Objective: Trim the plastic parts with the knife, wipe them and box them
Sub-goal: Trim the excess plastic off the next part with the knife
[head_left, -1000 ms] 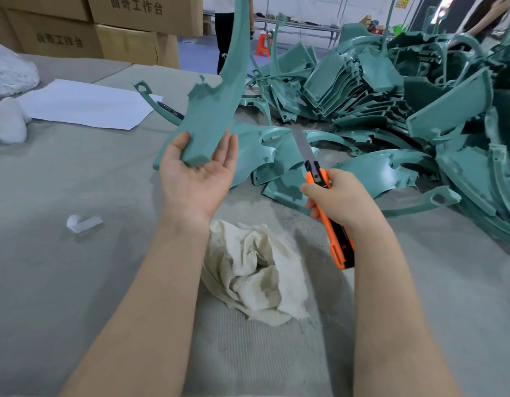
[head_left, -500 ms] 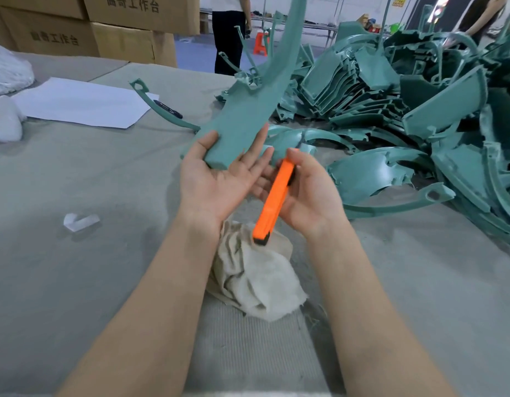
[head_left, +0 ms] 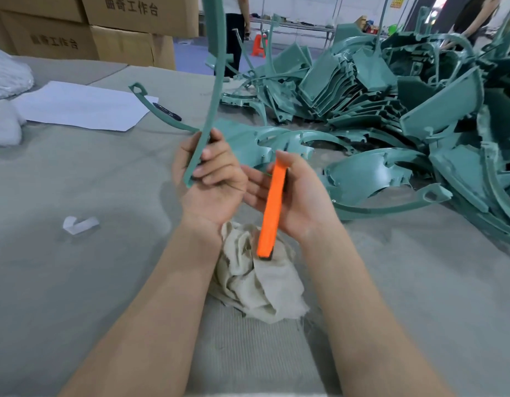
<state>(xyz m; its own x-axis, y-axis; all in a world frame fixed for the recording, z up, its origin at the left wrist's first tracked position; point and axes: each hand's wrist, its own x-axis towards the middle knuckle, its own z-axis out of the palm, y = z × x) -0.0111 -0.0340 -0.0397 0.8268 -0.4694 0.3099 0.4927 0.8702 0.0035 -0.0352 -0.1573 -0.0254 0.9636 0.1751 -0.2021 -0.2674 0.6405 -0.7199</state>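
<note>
Left hand [head_left: 210, 179] grips plastic part [head_left: 218, 93] by its lower end, upright, edge-on. Right hand [head_left: 293, 196] cradles knife [head_left: 272, 207], thumb over it, fingers loose; blade unseen. Cloth [head_left: 256, 287] beneath wrists. Take a firm grip and cut away from the fingers.

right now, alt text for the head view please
A person's left hand grips a long green plastic part upright while the right hand holds an orange knife beside it. A crumpled cloth lies below on the grey table, with a pile of green parts at right.
</note>
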